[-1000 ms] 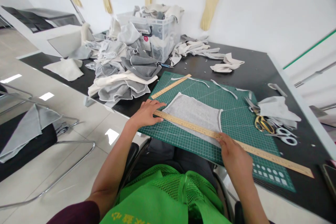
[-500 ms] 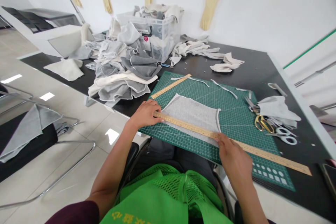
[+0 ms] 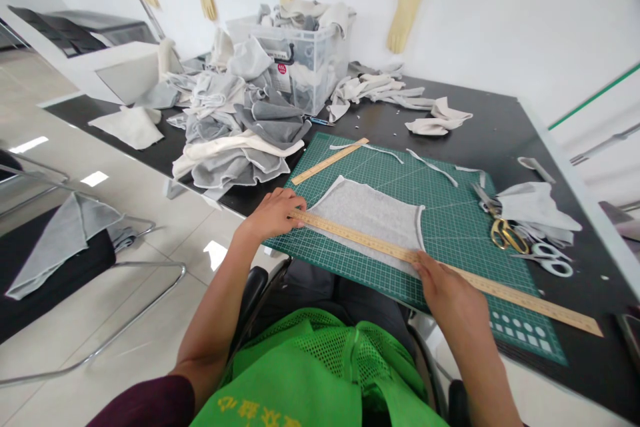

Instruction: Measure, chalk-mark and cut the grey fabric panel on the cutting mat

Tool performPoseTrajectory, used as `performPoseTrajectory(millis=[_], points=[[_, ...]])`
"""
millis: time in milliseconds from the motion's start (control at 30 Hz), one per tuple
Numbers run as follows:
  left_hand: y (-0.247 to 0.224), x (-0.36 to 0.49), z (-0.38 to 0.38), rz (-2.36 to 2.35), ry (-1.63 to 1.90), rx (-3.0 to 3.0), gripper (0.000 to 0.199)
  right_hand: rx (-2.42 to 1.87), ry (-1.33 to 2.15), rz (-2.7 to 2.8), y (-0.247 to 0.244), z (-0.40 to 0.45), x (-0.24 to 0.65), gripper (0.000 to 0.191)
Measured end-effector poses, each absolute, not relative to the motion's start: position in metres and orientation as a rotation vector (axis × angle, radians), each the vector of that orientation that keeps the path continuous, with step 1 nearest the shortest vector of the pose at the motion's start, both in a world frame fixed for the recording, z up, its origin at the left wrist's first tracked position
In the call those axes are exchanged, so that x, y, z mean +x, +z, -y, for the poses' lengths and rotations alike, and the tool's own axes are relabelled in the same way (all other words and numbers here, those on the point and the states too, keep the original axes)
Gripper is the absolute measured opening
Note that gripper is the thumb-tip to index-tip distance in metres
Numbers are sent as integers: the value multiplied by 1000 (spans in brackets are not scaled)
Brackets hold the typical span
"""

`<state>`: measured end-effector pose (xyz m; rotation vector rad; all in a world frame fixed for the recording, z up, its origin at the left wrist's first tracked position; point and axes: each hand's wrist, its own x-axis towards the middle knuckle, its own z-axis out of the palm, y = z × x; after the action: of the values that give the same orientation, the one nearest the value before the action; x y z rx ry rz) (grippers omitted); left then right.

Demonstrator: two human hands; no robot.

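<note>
A long wooden ruler [image 3: 360, 237] lies slantwise across the lower part of a grey fabric piece [image 3: 373, 208] with curled edges. Beneath both is a green gridded cutting mat [image 3: 445, 210]. My left hand [image 3: 275, 213] is closed on the ruler's left end, thumb and fingers pinching it just beyond the cloth's left edge. Near the cloth's lower right corner, my right hand [image 3: 453, 285] grips the ruler with its fingertips along it. The ruler's far end runs on past that hand, over the mat's right edge.
A shorter wooden ruler [image 3: 330, 161] and fabric strips [image 3: 433, 167] lie on the mat. Gold-handled scissors [image 3: 509, 235] and white-handled scissors [image 3: 553, 260] rest at right beside cloth scraps [image 3: 540, 207]. A fabric heap [image 3: 235, 163] and a clear plastic bin [image 3: 315, 70] stand at back left.
The whole view has shifted slightly. My left hand is a little further left relative to the cloth; both hands remain on the long ruler.
</note>
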<state>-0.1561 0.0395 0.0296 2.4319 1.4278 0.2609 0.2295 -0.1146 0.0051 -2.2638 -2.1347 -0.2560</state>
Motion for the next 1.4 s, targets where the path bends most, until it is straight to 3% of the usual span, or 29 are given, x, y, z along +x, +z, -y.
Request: performPoseTrajectory(millis=[267, 433, 733, 967, 1400], points=[[30, -155, -40, -1295, 342, 2403, 41, -2270, -257, 2133, 8, 114, 226, 35], [26, -156, -47, -1129, 432, 2407, 27, -2285, -224, 2135, 9, 114, 225, 36], [22, -160, -52, -1208, 421, 2422, 21, -2309, -102, 2084, 13, 118, 225, 38], [19, -162, -55, -1200, 398, 2448, 20, -2371, 105, 2004, 17, 118, 244, 40], [12, -163, -59, -1211, 389, 2459, 25, -2378, 141, 2010, 22, 120, 242, 35]])
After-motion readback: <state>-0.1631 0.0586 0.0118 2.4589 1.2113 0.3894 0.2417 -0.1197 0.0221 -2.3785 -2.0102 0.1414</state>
